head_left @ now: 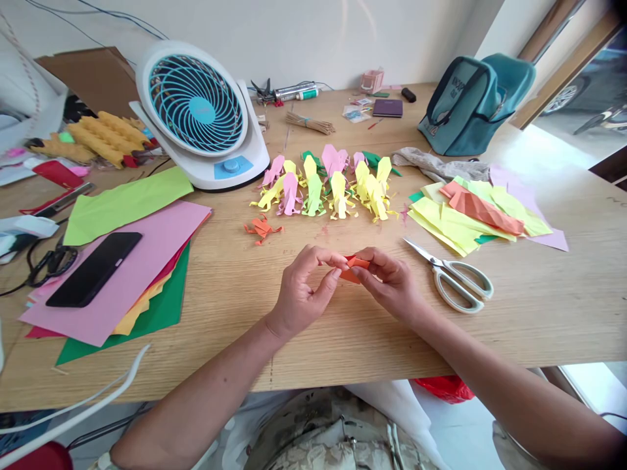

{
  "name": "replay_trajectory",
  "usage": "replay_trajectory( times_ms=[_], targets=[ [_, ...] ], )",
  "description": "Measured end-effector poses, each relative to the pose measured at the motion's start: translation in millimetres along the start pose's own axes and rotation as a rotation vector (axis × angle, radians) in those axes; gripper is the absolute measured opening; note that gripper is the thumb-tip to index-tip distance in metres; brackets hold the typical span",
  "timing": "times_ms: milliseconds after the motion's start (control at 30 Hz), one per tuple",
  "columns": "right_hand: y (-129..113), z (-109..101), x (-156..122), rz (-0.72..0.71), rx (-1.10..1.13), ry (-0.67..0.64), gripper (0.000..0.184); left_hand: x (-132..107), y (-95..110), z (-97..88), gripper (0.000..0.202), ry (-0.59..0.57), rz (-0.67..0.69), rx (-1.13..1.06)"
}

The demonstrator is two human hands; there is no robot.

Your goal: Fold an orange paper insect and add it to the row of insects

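Both hands meet over the wooden table (pixel 343 339) on a small folded orange paper piece (pixel 353 267). My left hand (pixel 304 287) pinches its left end between thumb and fingers. My right hand (pixel 392 281) pinches the right end, and most of the piece is hidden between the fingers. A finished orange paper figure (pixel 261 228) lies just beyond my left hand. Behind it stands a group of several folded paper figures (pixel 328 183) in yellow, pink and green. White-handled scissors (pixel 453 274) lie to the right of my right hand.
A black phone (pixel 95 267) rests on a stack of coloured sheets (pixel 147 261) at left. A white and blue fan (pixel 196 111) stands behind. Partly folded papers (pixel 480 209) lie at right, and a teal bag (pixel 470 98) sits at the far right.
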State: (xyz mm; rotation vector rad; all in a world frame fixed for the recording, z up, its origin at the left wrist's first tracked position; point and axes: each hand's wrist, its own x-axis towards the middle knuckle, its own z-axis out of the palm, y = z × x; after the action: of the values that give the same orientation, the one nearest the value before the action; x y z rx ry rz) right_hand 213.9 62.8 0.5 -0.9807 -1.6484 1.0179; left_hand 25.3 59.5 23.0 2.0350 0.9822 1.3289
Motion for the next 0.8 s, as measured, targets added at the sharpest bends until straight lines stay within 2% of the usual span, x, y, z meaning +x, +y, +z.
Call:
replay_trajectory(
  times_ms=[167,300,400,533,700,800],
  targets=[
    [1.6,-0.2,-0.2,-0.019,-0.039,-0.038,0.02,-1.0,-0.6,1.6,0.011,0.033,-0.007,-0.01],
    [1.5,1.1,-1.1,0.046,-0.036,-0.03,0.025,0.2,-2.6,3.0,0.018,0.038,-0.088,-0.014],
    [2.1,1.3,-1.1,0.067,-0.023,-0.03,0.027,2.1,-4.1,3.5,0.015,0.001,-0.166,-0.024],
    [2.3,0.1,0.9,0.074,0.035,-0.039,0.025,3.6,-6.4,4.3,0.013,-0.024,-0.235,-0.16],
    [-2.4,-2.8,2.8,0.069,0.017,-0.213,0.037,2.5,-7.6,5.6,0.019,0.01,-0.22,-0.248],
    [-5.3,-3.5,2.5,0.057,0.005,-0.245,0.036,1.5,-7.2,5.5,0.019,0.023,-0.209,-0.233]
  ],
)
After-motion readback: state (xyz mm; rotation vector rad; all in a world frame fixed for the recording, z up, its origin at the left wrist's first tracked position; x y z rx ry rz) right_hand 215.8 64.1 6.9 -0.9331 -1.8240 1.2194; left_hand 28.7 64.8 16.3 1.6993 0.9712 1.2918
